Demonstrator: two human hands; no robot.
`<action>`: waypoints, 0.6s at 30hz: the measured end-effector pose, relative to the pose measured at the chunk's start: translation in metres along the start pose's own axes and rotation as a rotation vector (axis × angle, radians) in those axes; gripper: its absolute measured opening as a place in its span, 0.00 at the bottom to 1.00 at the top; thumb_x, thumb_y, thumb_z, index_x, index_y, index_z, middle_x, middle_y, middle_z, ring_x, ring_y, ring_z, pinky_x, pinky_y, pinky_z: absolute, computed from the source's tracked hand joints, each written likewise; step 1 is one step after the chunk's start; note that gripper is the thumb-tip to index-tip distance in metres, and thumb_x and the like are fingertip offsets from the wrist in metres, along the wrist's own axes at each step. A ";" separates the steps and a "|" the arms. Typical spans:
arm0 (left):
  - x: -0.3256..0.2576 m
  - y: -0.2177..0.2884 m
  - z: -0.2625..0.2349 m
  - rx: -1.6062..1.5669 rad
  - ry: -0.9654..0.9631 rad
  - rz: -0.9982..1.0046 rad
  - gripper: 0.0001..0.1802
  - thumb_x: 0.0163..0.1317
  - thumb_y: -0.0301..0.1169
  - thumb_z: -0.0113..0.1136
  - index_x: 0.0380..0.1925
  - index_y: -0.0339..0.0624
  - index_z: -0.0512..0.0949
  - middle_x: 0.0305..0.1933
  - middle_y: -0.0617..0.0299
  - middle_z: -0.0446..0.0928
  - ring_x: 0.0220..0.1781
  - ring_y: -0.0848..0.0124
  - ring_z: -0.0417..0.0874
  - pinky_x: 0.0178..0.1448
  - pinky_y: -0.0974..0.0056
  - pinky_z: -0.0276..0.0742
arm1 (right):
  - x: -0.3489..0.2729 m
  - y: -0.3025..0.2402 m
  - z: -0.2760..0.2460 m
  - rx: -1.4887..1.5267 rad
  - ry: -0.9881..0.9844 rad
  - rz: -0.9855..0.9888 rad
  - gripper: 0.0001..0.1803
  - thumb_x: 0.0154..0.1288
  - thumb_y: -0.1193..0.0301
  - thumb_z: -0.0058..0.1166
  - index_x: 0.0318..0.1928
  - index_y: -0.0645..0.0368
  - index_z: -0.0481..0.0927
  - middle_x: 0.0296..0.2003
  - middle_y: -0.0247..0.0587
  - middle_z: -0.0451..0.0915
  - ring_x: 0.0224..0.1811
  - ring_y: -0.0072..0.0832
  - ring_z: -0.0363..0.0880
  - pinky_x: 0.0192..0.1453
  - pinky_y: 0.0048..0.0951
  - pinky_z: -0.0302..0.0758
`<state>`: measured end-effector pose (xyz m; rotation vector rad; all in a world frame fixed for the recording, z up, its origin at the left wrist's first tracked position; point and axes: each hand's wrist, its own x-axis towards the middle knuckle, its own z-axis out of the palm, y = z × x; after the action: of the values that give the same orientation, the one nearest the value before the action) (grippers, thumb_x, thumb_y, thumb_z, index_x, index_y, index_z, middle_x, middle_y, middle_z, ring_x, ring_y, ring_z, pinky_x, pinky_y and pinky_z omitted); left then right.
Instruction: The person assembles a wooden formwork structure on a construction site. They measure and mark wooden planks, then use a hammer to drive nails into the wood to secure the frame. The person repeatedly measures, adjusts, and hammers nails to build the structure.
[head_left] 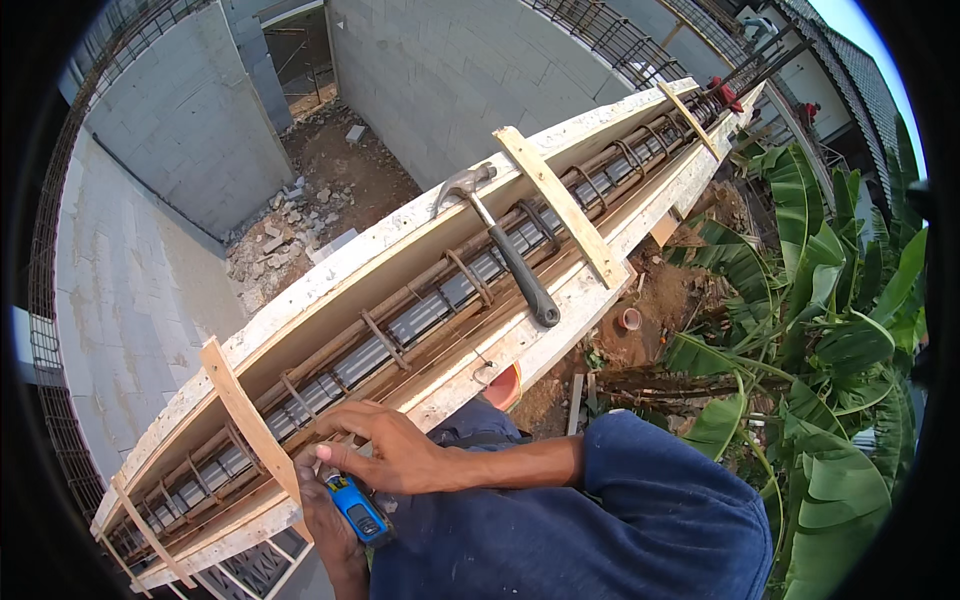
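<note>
The formwork boards (560, 300) are raw wood, pale, rough and streaked with dried cement. The cross battens (560, 205) are cleaner sawn timber, matt. Inside the trough, the rebar cage (420, 300) is ribbed steel, dull and rust-brown. The hammer (500, 240) has a worn grey metal head and a black matt rubber grip. The tape measure (357, 510) is glossy blue plastic with black trim. The block walls (190, 130) look grey, chalky and coarse.

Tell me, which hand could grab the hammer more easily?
Probably the right hand: it rests with fingers spread on the wooden form, on the same side as the hammer. The left hand has its grip full with a blue tape measure.
</note>
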<state>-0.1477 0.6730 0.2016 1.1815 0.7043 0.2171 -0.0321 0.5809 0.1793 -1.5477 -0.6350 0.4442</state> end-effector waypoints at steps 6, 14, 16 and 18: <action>0.033 0.012 0.053 0.245 -0.034 0.255 0.20 0.76 0.40 0.37 0.54 0.36 0.68 0.41 0.61 0.71 0.38 0.74 0.74 0.45 0.69 0.72 | -0.024 -0.004 -0.035 0.321 -0.218 0.139 0.55 0.61 0.37 0.58 0.74 0.61 0.51 0.66 0.62 0.61 0.71 0.53 0.60 0.73 0.48 0.59; 0.043 0.002 0.096 0.200 -0.187 0.179 0.20 0.72 0.37 0.49 0.57 0.36 0.72 0.59 0.54 0.68 0.63 0.61 0.68 0.67 0.56 0.63 | -0.020 -0.009 -0.140 0.096 0.065 0.270 0.47 0.60 0.47 0.63 0.69 0.67 0.64 0.61 0.59 0.72 0.64 0.43 0.71 0.69 0.40 0.66; 0.048 0.002 0.074 0.823 -0.254 0.422 0.20 0.69 0.38 0.54 0.54 0.35 0.76 0.62 0.49 0.67 0.65 0.55 0.66 0.69 0.49 0.59 | -0.014 -0.008 -0.206 0.098 0.334 0.245 0.45 0.62 0.47 0.61 0.68 0.66 0.64 0.54 0.52 0.75 0.50 0.31 0.76 0.53 0.31 0.73; 0.051 -0.004 0.049 1.020 -0.254 0.403 0.19 0.65 0.35 0.58 0.52 0.35 0.77 0.61 0.45 0.69 0.65 0.48 0.66 0.69 0.48 0.60 | -0.003 -0.006 -0.272 0.147 0.619 0.149 0.41 0.65 0.49 0.56 0.69 0.63 0.62 0.44 0.44 0.78 0.32 0.23 0.79 0.27 0.22 0.75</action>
<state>-0.0800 0.6597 0.1883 2.2835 0.3189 0.0229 0.1355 0.3688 0.2077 -1.4903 -0.0078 0.1002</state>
